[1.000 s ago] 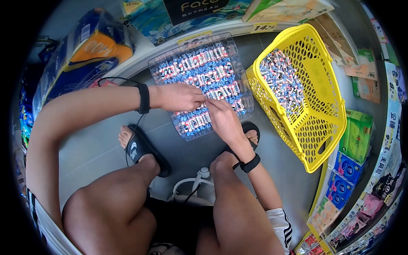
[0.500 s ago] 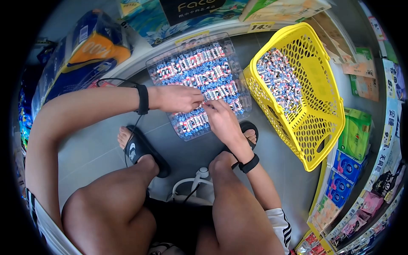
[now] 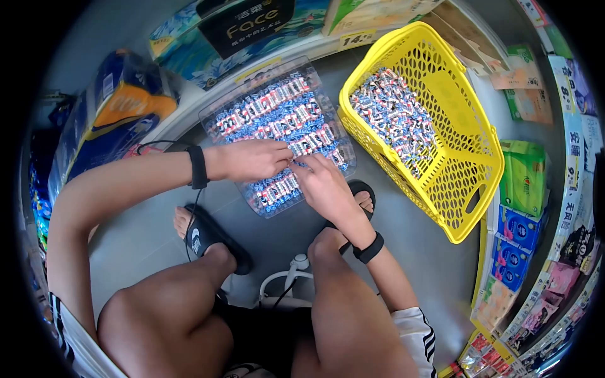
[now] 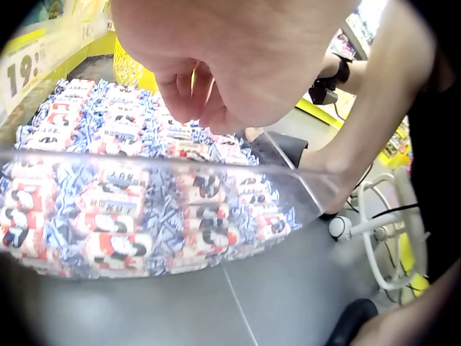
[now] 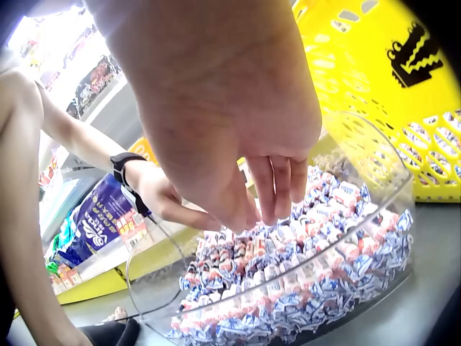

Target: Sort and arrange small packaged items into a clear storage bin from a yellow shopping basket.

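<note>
Rows of wrapped candies (image 3: 271, 101) fill a clear plastic tray (image 3: 211, 126) on the floor. Over its near half, the left hand (image 3: 252, 159) and right hand (image 3: 324, 188) meet at their fingertips, pinching a small wrapped candy that their fingers mostly hide. Seen from the left wrist, the left hand (image 4: 230, 65) has its fingers bent down over the candies (image 4: 115, 194). In the right wrist view, the right hand (image 5: 223, 122) points downward above the rows, with the left hand (image 5: 162, 196) close beside its fingertips.
Right of the tray, a yellow basket (image 3: 466, 217) holds a loose heap of candies (image 3: 394, 116). Tissue packs (image 3: 523, 179) line the right shelf, and a large blue pack (image 3: 107, 126) stands at the left. Sandalled feet (image 3: 214, 239) flank the near floor.
The head view has shifted, so tray and basket appear farther left. Both hands stay together over the tray, with only slight finger movement.
</note>
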{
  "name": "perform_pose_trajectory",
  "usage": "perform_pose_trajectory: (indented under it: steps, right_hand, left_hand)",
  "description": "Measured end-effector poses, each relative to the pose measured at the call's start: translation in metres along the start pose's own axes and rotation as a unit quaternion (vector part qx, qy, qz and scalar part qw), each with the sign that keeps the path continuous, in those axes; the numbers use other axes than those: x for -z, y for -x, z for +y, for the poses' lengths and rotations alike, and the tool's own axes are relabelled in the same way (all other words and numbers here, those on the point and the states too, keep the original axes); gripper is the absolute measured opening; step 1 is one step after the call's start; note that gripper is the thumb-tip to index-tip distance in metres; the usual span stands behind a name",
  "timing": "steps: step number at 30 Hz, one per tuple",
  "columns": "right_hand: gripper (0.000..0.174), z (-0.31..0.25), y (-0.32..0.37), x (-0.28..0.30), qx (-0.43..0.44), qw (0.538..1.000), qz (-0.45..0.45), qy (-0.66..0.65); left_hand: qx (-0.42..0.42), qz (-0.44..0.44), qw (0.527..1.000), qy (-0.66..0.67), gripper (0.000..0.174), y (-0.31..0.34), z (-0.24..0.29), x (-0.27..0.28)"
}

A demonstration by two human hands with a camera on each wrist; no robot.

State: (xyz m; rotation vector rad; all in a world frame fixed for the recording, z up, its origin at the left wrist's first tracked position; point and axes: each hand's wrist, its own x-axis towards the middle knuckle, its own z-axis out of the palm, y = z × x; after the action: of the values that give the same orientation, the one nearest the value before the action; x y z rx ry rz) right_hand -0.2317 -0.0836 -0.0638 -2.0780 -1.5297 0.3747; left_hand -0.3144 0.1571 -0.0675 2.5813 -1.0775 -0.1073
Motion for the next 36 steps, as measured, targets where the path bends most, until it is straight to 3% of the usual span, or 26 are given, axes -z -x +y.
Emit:
perform_pose_trajectory:
  steps: [5, 6, 9, 15, 17, 22, 27, 31, 36]
  right_hand:
    - [0.019, -0.012, 0.014, 0.066, -0.025, 0.999, 0.021, 0.003]
    - [0.014, -0.016, 0.017, 0.081, -0.032, 0.999, 0.031, -0.007]
    - [0.009, -0.021, 0.029, 0.113, -0.082, 0.992, 0.093, 0.023]
    - [0.012, -0.018, 0.051, 0.164, -0.137, 0.982, 0.128, 0.029]
    - [0.014, -0.012, 0.055, 0.175, -0.151, 0.979, 0.135, 0.039]
    - [0.018, 0.007, 0.06, 0.197, -0.165, 0.974, 0.144, 0.06]
    - [0.014, 0.04, 0.058, 0.224, -0.161, 0.972, 0.122, 0.121]
    - [0.01, 0.065, 0.053, 0.231, -0.122, 0.975, 0.106, 0.153]
    - [0.013, 0.098, 0.025, 0.234, -0.215, 0.964, -0.025, 0.153]
  left_hand:
    - [-0.019, 0.01, 1.0, -0.003, 0.032, -0.043, 0.016, 0.034]
    - [-0.022, 0.063, 0.998, -0.005, 0.033, -0.054, 0.023, 0.045]
    - [-0.012, 0.098, 0.995, -0.019, 0.036, -0.08, 0.037, 0.072]
    - [-0.016, 0.114, 0.993, 0.018, 0.041, -0.13, 0.057, 0.102]
    - [0.006, 0.174, 0.983, 0.058, 0.043, -0.146, 0.06, 0.101]
    - [0.056, 0.154, 0.974, 0.158, 0.036, -0.173, 0.058, 0.109]
    - [0.076, 0.156, 0.968, 0.18, 0.026, -0.216, 0.038, 0.115]
    - [0.113, 0.107, 0.975, 0.157, 0.021, -0.24, 0.018, 0.117]
    - [0.131, 0.02, 0.985, 0.113, 0.011, -0.276, -0.027, 0.093]
